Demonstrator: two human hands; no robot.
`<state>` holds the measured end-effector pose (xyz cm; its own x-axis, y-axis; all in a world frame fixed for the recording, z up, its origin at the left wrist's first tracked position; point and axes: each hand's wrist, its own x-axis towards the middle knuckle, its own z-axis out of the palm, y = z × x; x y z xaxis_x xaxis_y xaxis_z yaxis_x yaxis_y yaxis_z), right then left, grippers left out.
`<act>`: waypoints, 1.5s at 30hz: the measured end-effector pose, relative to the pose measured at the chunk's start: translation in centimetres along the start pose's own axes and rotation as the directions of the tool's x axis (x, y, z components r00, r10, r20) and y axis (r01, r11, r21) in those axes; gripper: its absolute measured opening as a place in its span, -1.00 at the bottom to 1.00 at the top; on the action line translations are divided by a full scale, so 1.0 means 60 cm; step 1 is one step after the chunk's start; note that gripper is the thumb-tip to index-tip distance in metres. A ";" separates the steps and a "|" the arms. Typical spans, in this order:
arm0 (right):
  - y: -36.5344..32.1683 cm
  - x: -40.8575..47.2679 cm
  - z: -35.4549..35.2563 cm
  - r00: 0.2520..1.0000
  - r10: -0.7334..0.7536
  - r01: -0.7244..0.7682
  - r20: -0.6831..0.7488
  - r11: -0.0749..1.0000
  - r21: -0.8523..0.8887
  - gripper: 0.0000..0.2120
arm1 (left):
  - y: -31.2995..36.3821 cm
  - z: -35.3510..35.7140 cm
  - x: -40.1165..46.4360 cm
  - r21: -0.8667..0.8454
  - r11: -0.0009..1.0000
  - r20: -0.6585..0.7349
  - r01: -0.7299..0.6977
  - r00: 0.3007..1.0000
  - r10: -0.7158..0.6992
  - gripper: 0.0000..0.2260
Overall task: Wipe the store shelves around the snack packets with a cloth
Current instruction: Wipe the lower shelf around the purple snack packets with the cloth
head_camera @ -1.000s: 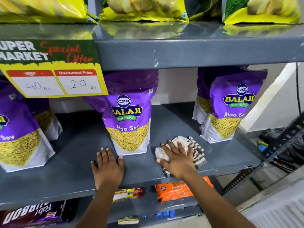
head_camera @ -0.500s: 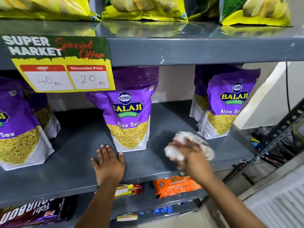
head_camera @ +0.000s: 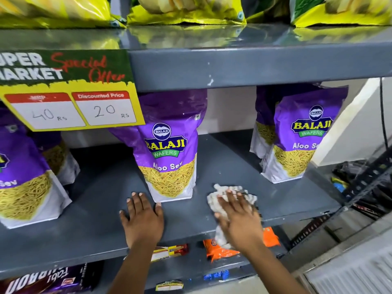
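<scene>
A grey metal shelf (head_camera: 101,209) carries purple Aloo Sev snack packets: one in the middle (head_camera: 169,149), one at the right (head_camera: 301,134) and one at the left (head_camera: 23,179). My right hand (head_camera: 237,215) presses a crumpled white cloth (head_camera: 214,200) flat on the shelf, just right of the middle packet. The cloth's lower end hangs over the shelf's front edge. My left hand (head_camera: 142,219) lies flat and empty on the shelf, its fingertips close to the middle packet's lower left corner.
A special-offer price sign (head_camera: 70,90) hangs from the upper shelf (head_camera: 254,64), which carries yellow packets (head_camera: 186,11). Below are an orange packet (head_camera: 222,251) and a dark biscuit pack (head_camera: 42,281). A slotted metal rack (head_camera: 369,183) stands at the right.
My right hand swept the cloth right, then back left toward the middle packet, and the cloth now drapes over the front edge. My left hand has stayed in place.
</scene>
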<state>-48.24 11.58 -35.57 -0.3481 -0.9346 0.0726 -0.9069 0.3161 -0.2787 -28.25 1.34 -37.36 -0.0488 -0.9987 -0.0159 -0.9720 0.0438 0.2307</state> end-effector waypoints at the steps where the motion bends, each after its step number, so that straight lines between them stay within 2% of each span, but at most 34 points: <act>1: 0.023 -0.004 -0.002 0.997 0.040 -0.039 -0.065 0.999 0.011 -0.61 | 0.001 -0.001 0.000 0.001 1.000 -0.001 -0.001 1.000 0.001 -0.46; 4: 0.030 -0.004 -0.016 0.972 0.191 -0.155 -0.134 0.958 0.242 -0.67 | 0.004 0.001 0.002 0.002 1.000 0.003 0.000 1.000 0.000 -0.46; 5: 0.004 -0.006 -0.017 0.977 0.170 -0.124 -0.127 0.944 0.307 -0.64 | 0.005 0.001 0.002 0.009 1.000 0.003 0.003 1.000 -0.003 -0.46; 6: -0.018 -0.015 -0.003 0.992 0.067 -0.026 -0.111 0.940 0.339 -0.62 | 0.006 0.001 0.002 0.014 1.000 0.000 0.007 1.000 -0.007 -0.46; 8: -0.055 -0.044 0.032 0.966 -0.257 0.258 -0.031 0.953 0.156 -0.60 | 0.005 0.000 0.001 0.006 1.000 -0.006 0.009 1.000 -0.009 -0.46; 9: -0.056 -0.054 0.044 0.943 -0.331 0.330 0.009 0.941 0.069 -0.53 | 0.004 0.000 0.000 0.002 1.000 -0.009 0.010 1.000 -0.010 -0.46; 10: -0.047 -0.051 0.048 0.941 -0.339 0.339 -0.005 0.939 0.053 -0.49 | 0.005 -0.002 0.001 0.004 1.000 -0.010 0.011 1.000 -0.011 -0.46; 12: -0.010 -0.044 0.047 0.948 -0.310 0.314 -0.071 0.948 0.056 -0.57 | 0.005 -0.002 -0.001 0.012 1.000 -0.003 0.005 1.000 -0.005 -0.46; 13: -0.004 -0.040 0.031 0.961 -0.270 0.276 -0.057 0.949 0.154 -0.62 | 0.006 -0.002 -0.002 0.011 1.000 -0.003 0.004 1.000 -0.004 -0.46; 14: 0.004 -0.023 0.020 0.974 -0.201 0.224 -0.101 0.917 0.329 -0.64 | 0.005 0.000 -0.001 0.010 1.000 -0.007 0.006 1.000 -0.006 -0.46; 16: -0.004 0.024 -0.012 0.996 -0.091 0.081 -0.016 0.778 0.623 -0.68 | 0.005 0.002 0.003 0.023 1.000 -0.004 0.012 1.000 -0.012 -0.46; 17: -0.011 0.057 -0.021 0.999 -0.036 0.053 -0.040 0.769 0.637 -0.65 | 0.005 0.003 0.003 0.032 0.999 0.000 0.017 1.000 -0.017 -0.46; 18: -0.012 0.098 -0.019 0.995 -0.053 0.088 -0.087 0.873 0.479 -0.63 | 0.006 0.003 0.003 0.032 0.999 -0.003 0.017 1.000 -0.017 -0.47; 19: -0.019 0.128 -0.018 0.995 -0.097 0.103 -0.036 0.937 0.334 -0.58 | 0.006 0.003 0.004 0.023 1.000 -0.013 0.008 1.000 -0.007 -0.47; 20: -0.021 0.158 -0.010 0.983 -0.169 0.150 0.075 0.967 0.207 -0.54 | 0.004 0.007 0.007 0.006 1.000 -0.016 -0.009 1.000 0.009 -0.45; 21: -0.022 0.186 -0.003 0.955 -0.189 0.162 0.228 0.978 0.134 -0.51 | 0.003 0.009 0.009 -0.001 1.000 -0.002 -0.022 1.000 0.022 -0.42; 22: -0.018 0.213 0.004 0.930 -0.176 0.164 0.324 0.984 0.064 -0.49 | 0.002 0.009 0.009 -0.008 1.000 0.003 -0.024 1.000 0.024 -0.40; 24: 0.005 0.256 0.005 0.932 -0.100 0.112 0.350 0.994 -0.014 -0.48 | 0.002 0.011 0.009 -0.018 1.000 0.016 -0.015 1.000 0.015 -0.40; 28: 0.059 0.280 -0.011 0.947 0.090 -0.078 0.308 0.996 -0.050 -0.49 | 0.002 0.011 0.008 -0.019 1.000 0.007 -0.008 1.000 0.008 -0.37; 31: 0.073 0.235 -0.008 0.971 0.100 -0.095 0.219 0.995 -0.032 -0.52 | 0.002 0.013 0.005 -0.025 1.000 -0.046 0.011 0.999 -0.012 -0.36; 34: 0.089 0.170 -0.008 0.981 0.099 -0.094 0.164 0.995 -0.039 -0.52 | 0.003 0.011 0.002 -0.012 1.000 -0.080 0.004 0.997 -0.005 -0.46; 37: 0.099 0.097 -0.012 0.998 0.018 -0.015 0.054 0.999 -0.052 -0.36 | 0.003 0.008 0.001 -0.041 0.999 -0.078 0.001 0.997 -0.004 -0.48; 39: 0.123 0.054 -0.009 1.000 -0.029 0.029 -0.010 0.999 -0.020 -0.51 | 0.004 0.005 -0.001 -0.048 0.999 -0.079 -0.003 0.997 -0.001 -0.47; 41: 0.160 0.020 -0.010 1.000 -0.030 0.030 -0.005 1.000 -0.001 -0.58 | 0.005 0.003 0.001 -0.039 0.999 -0.058 0.000 0.998 -0.002 -0.46; 43: 0.212 -0.002 -0.021 1.000 0.009 -0.009 -0.028 1.000 0.000 -0.53 | 0.005 0.000 0.003 -0.050 0.999 -0.043 -0.018 0.999 0.016 -0.46; 45: 0.260 -0.016 -0.046 0.992 0.123 -0.123 -0.034 0.992 0.014 -0.55 | -0.001 -0.004 -0.001 -0.052 0.998 -0.030 -0.045 0.999 0.043 -0.47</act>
<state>-62.70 17.84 -37.32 -0.4652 -0.8824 0.0706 -0.8539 0.4262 -0.2986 -28.10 1.41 -37.12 -0.0838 -0.9962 0.0232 -0.9556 0.0869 0.2815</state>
